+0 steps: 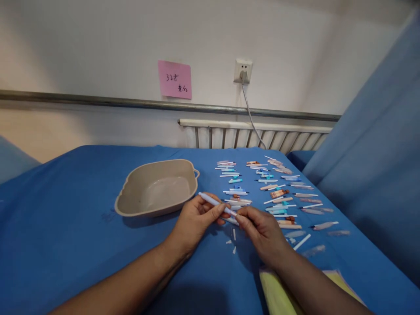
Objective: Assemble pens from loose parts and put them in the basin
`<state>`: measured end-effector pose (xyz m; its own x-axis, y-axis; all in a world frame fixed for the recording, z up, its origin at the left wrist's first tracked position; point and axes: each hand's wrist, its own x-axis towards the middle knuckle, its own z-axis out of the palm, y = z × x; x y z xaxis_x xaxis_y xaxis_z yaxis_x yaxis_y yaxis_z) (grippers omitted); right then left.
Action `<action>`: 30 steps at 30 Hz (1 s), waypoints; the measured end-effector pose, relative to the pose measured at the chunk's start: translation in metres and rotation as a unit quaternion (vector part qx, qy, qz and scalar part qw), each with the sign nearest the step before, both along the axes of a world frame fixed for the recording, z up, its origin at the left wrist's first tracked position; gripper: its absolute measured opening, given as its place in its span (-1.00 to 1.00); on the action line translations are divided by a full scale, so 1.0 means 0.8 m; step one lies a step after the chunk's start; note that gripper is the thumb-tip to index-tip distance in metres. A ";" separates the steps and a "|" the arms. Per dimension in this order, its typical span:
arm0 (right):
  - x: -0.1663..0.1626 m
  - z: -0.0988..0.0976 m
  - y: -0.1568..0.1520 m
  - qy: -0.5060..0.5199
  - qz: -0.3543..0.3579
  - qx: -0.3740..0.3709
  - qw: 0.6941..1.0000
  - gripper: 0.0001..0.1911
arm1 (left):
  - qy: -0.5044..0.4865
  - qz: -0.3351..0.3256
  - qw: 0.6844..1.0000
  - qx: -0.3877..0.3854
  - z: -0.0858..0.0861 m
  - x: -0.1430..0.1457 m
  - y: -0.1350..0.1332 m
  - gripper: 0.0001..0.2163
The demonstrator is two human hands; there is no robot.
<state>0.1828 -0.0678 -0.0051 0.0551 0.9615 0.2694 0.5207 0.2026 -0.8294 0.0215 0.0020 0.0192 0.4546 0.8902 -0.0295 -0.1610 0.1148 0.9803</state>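
Both hands meet over the blue-covered table, a pale lavender pen [210, 199] between them. My left hand [198, 216] is closed around the pen's barrel, its rear end pointing up and left. With thumb and fingers, my right hand [259, 227] pinches the pen's front end, where a pinkish part shows; the very tip is hidden by the fingers. Below the hands lie a few small white pieces [234, 235]. Rows of pen parts [280, 192], among them barrels, white refills and coloured clips, are laid out to the right and beyond.
A beige plastic basin [157, 165] stands left of the hands. Yellow cloth [278, 291] lies under my right forearm. Behind the table are a radiator [256, 131], a metal rail [114, 102] and a plugged-in cable [251, 113]. A blue curtain [374, 127] hangs at the right.
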 end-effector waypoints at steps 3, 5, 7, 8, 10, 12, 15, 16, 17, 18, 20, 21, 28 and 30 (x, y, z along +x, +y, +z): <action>0.001 -0.001 0.000 0.004 0.010 -0.019 1.000 -0.73 | 0.005 -0.002 1.000 0.010 -0.004 0.000 0.000 -0.75; 0.000 -0.002 0.000 0.039 0.014 -0.042 0.998 -0.68 | 0.006 -0.003 1.000 0.014 -0.006 0.001 0.000 -0.76; -0.002 -0.003 0.001 0.102 0.020 -0.072 0.992 -0.63 | 0.005 -0.006 1.000 0.015 -0.007 0.001 0.000 -0.78; -0.004 -0.002 0.002 0.141 0.024 -0.087 0.986 -0.61 | 0.004 -0.009 1.000 0.014 -0.007 0.001 0.000 -0.78; -0.006 -0.001 0.002 0.212 0.034 -0.118 0.969 -0.58 | 0.002 -0.015 1.000 0.011 -0.006 0.000 -0.001 -0.78; -0.007 -0.001 0.003 0.259 0.045 -0.145 0.954 -0.57 | 0.004 -0.021 1.000 0.011 -0.004 0.000 -0.002 -0.78; -0.005 -0.004 0.004 0.276 0.060 -0.159 0.946 -0.57 | 0.010 -0.025 0.999 0.022 -0.001 -0.001 -0.004 -0.78; -0.004 -0.006 0.004 0.273 0.065 -0.155 0.947 -0.57 | 0.010 -0.026 0.999 0.027 0.000 0.000 -0.005 -0.78; -0.002 -0.008 0.004 0.268 0.068 -0.149 0.949 -0.57 | 0.007 -0.026 0.999 0.030 0.001 0.000 -0.007 -0.78; -0.001 -0.010 0.004 0.263 0.072 -0.141 0.952 -0.57 | 0.004 -0.026 0.999 0.031 0.002 0.000 -0.008 -0.79; 0.002 -0.012 0.004 0.254 0.078 -0.125 0.956 -0.59 | -0.005 -0.019 0.999 0.031 0.005 0.001 -0.012 -0.80; 0.002 -0.012 0.003 0.253 0.080 -0.115 0.957 -0.62 | -0.008 -0.015 0.999 0.031 0.006 0.001 -0.014 -0.81; 0.004 -0.007 -0.001 0.235 0.062 -0.079 0.967 -0.73 | -0.047 -0.013 0.998 0.048 0.007 -0.002 -0.023 -0.82; 0.004 -0.006 -0.002 0.227 0.060 -0.072 0.969 -0.74 | -0.064 -0.018 0.997 0.039 0.004 -0.001 -0.023 -0.82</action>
